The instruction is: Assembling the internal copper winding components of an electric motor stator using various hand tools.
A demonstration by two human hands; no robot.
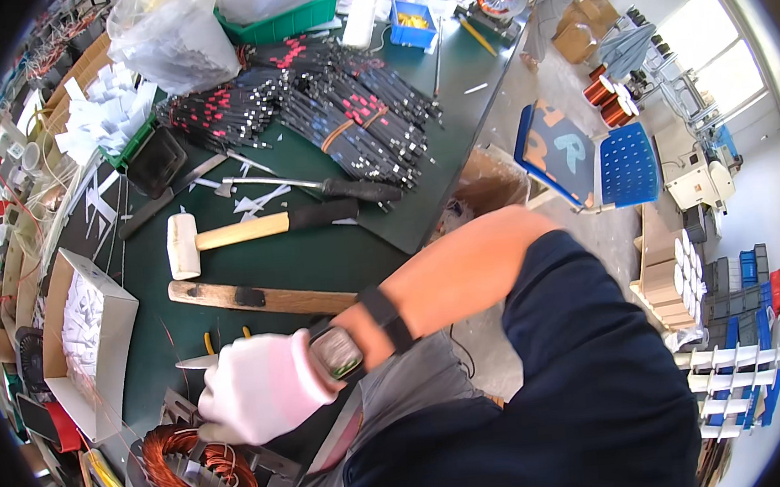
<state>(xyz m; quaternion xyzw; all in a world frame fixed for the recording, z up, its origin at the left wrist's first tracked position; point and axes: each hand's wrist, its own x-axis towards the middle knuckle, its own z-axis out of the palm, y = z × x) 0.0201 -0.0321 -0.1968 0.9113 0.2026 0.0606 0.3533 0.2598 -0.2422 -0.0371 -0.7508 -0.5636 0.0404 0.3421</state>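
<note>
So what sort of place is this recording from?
Probably a workshop where electric motors are wound: a copper-wound stator is by the gloved right hand, copper-coloured wire spools stand beyond the chair, and a white-headed mallet lies on the green workbench.

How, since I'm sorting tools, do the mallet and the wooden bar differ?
The mallet has a white head; the wooden bar shows none. The mallet's handle is pale with a dark grip; the bar is browner with a blackened patch. Both lie on the green table.

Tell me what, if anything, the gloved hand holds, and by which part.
Cannot tell: the right hand is by the upper edge of the copper coil, any grip hidden.
</note>
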